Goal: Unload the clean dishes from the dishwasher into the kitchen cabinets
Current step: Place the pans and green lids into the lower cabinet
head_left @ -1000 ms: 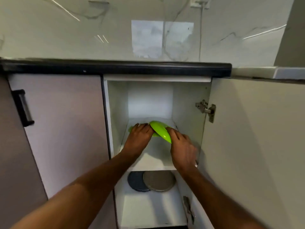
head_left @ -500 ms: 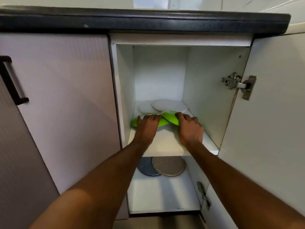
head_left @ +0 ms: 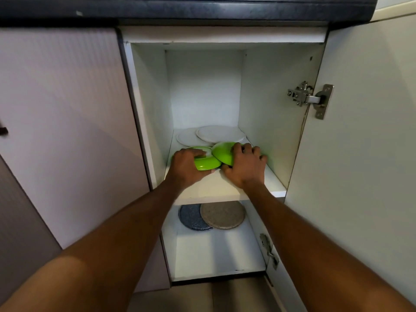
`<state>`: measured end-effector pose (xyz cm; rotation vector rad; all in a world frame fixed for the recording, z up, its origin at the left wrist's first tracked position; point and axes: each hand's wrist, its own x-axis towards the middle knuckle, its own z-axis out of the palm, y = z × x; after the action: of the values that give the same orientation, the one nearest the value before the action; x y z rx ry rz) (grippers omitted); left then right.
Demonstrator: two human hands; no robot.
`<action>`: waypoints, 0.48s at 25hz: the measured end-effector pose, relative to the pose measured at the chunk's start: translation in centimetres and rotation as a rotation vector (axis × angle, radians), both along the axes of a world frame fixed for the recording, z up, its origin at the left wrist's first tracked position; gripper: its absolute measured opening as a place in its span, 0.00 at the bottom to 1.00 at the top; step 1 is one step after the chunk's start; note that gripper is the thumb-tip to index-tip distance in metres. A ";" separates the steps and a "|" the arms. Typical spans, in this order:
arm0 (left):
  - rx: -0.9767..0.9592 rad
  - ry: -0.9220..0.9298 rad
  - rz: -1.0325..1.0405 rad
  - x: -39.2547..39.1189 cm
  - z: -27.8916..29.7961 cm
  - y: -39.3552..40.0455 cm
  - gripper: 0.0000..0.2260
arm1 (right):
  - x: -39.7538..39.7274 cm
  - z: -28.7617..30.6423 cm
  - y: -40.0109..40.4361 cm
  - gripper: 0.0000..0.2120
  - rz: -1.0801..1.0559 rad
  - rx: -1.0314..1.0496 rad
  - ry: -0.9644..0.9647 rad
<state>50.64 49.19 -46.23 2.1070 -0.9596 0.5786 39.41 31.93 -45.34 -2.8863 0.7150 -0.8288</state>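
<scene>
Two bare arms reach into an open lower kitchen cabinet (head_left: 258, 91), each hand on a bright green bowl on the upper shelf (head_left: 225, 188). The left hand (head_left: 188, 164) curls over the near rim of the left green bowl (head_left: 206, 164), fingers draped across its top and thumb below, gripping it; the bowl sits level on the shelf with its pale inside facing up. The right hand (head_left: 245, 165) clasps the right green bowl (head_left: 224, 154), fingers hooked over its far edge; this bowl is tipped, its green underside turned toward the left, and it touches the left bowl where the two rims meet. Whether its lower edge rests on the shelf cannot be told, as the hand covers it.

Behind the bowls, at the far end of the same shelf, lie two white plates (head_left: 209, 135), overlapping, the right one on top. On the lower shelf (head_left: 216, 251) lie a dark blue-grey plate (head_left: 191, 217) and a speckled grey plate (head_left: 222, 213), the grey one overlapping the blue one's right side. The cabinet door (head_left: 364, 136) stands open at right, a metal hinge (head_left: 310, 99) on its inner face. A dark countertop edge (head_left: 180, 10) runs above.
</scene>
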 end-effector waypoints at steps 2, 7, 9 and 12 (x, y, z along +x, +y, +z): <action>-0.015 0.031 -0.046 -0.4 0.2 0.3 0.32 | -0.2 0.2 0.2 0.35 0.002 0.020 0.002; 0.050 0.084 -0.122 -1.5 1.1 0.7 0.30 | 0.0 0.1 0.1 0.36 0.043 0.109 0.009; 0.123 0.079 -0.117 -1.9 1.5 0.6 0.30 | -0.1 0.1 0.1 0.35 0.040 0.096 0.017; 0.149 0.064 -0.119 -2.1 1.3 0.6 0.29 | -0.1 -0.1 0.2 0.37 0.046 0.081 0.012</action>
<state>48.50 49.82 -44.91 2.1673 -1.1127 0.3883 39.26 32.11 -45.41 -2.8266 0.6644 -0.7592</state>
